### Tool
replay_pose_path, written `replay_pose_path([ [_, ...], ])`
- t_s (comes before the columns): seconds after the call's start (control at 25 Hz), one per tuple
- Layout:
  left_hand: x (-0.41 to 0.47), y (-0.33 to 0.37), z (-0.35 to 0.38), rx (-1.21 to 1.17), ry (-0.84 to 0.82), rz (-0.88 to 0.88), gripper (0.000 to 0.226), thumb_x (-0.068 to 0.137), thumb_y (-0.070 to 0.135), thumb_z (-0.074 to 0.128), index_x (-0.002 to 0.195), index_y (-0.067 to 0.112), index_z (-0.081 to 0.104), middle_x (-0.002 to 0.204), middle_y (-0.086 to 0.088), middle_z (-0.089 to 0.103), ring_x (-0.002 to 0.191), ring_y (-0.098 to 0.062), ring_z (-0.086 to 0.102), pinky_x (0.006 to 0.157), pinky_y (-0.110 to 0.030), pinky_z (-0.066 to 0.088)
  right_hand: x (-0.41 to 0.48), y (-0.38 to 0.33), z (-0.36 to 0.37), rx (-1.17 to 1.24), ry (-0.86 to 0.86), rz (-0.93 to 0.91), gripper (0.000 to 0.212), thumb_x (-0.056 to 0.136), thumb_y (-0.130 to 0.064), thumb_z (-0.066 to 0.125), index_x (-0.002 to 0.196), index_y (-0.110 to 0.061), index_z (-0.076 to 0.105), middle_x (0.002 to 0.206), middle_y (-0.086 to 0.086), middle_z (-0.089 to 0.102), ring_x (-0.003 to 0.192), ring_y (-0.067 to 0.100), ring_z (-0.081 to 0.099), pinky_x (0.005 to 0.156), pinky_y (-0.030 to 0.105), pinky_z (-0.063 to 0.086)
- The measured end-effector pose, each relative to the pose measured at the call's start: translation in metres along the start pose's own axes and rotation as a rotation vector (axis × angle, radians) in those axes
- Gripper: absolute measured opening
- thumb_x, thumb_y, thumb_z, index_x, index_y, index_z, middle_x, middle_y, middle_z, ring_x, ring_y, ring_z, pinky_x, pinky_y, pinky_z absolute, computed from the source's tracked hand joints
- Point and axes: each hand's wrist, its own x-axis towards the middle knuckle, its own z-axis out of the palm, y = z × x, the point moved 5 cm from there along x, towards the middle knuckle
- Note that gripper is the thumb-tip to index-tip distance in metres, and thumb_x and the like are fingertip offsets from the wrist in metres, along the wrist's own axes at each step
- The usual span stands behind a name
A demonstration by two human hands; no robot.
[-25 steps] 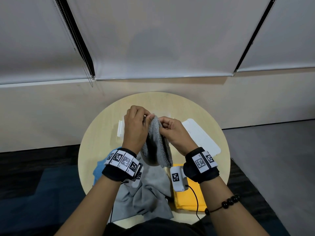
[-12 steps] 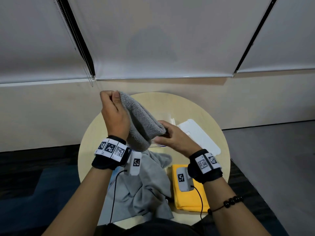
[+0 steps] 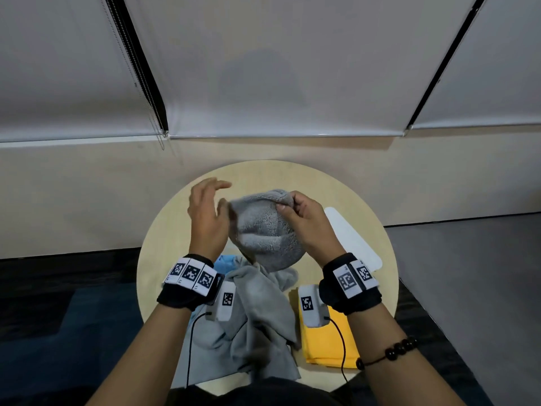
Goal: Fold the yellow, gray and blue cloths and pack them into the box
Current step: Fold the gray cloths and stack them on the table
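The person's right hand (image 3: 304,227) is pinching the top hem of the fluffy gray terry cloth (image 3: 263,232), thumb & fingers curled on it, holding it up over the round pale wooden desk (image 3: 172,238), btwn both hands. The left hand (image 3: 205,221) is hovering at its left edge, fingers spread wide, gripping nothing. It's sagging like a pouch, so prob soft, light, floppy; it's likely wanting a pinch at both top corners to be hanging flat.
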Motion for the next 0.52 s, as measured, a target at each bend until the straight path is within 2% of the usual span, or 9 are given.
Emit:
replay_pose_path([
  [0.08, 0.0, 0.021, 0.002, -0.028, -0.118, 0.176, 0.021, 0.099, 0.016, 0.059, 0.114, 0.025, 0.071, 0.127, 0.008, 0.058, 0.127, -0.011, 0.049, 0.112, -0.041, 0.036, -0.001, 0.001, 0.002, -0.038, -0.05, 0.004, 0.007, 0.098, -0.007, 0.06, 0.099, -0.009, 0.067, 0.086, 0.0, 0.068, 0.08, 0.011, 0.062, 0.074, 0.031, 0.049],
  [0.16, -0.002, 0.04, 0.006, -0.084, -0.222, 0.256, 0.017, 0.096, 0.028, 0.066, 0.111, 0.027, 0.074, 0.121, 0.011, 0.065, 0.124, -0.01, 0.052, 0.11, -0.04, 0.038, -0.002, 0.001, 0.005, -0.107, -0.086, -0.012, 0.006, 0.097, -0.011, 0.062, 0.098, -0.012, 0.068, 0.085, 0.002, 0.071, 0.079, 0.011, 0.064, 0.073, 0.033, 0.05],
  [0.32, 0.0, 0.05, 0.011, -0.015, -0.274, 0.26, 0.014, 0.091, 0.03, 0.071, 0.103, 0.025, 0.077, 0.116, 0.011, 0.066, 0.122, -0.011, 0.052, 0.109, -0.052, 0.035, -0.005, 0.003, 0.007, -0.17, -0.092, -0.022, 0.005, 0.096, -0.019, 0.063, 0.095, -0.018, 0.067, 0.086, 0.004, 0.073, 0.081, 0.022, 0.069, 0.076, 0.045, 0.054],
  [0.4, 0.001, 0.048, 0.012, -0.01, -0.322, 0.264, 0.017, 0.09, 0.033, 0.07, 0.103, 0.024, 0.076, 0.115, 0.011, 0.067, 0.121, -0.011, 0.052, 0.109, -0.053, 0.034, -0.006, 0.004, 0.004, -0.167, -0.083, -0.019, 0.005, 0.095, -0.02, 0.063, 0.094, -0.019, 0.068, 0.085, 0.0, 0.073, 0.082, 0.021, 0.069, 0.076, 0.045, 0.054],
  [0.52, 0.0, 0.046, 0.017, 0.015, -0.354, 0.261, 0.016, 0.09, 0.031, 0.071, 0.102, 0.021, 0.073, 0.112, 0.01, 0.067, 0.118, -0.013, 0.053, 0.108, -0.053, 0.035, -0.008, 0.004, 0.004, -0.145, -0.084, -0.007, 0.01, 0.098, -0.021, 0.064, 0.097, -0.011, 0.067, 0.088, 0.012, 0.073, 0.084, 0.034, 0.069, 0.075, 0.049, 0.054],
])
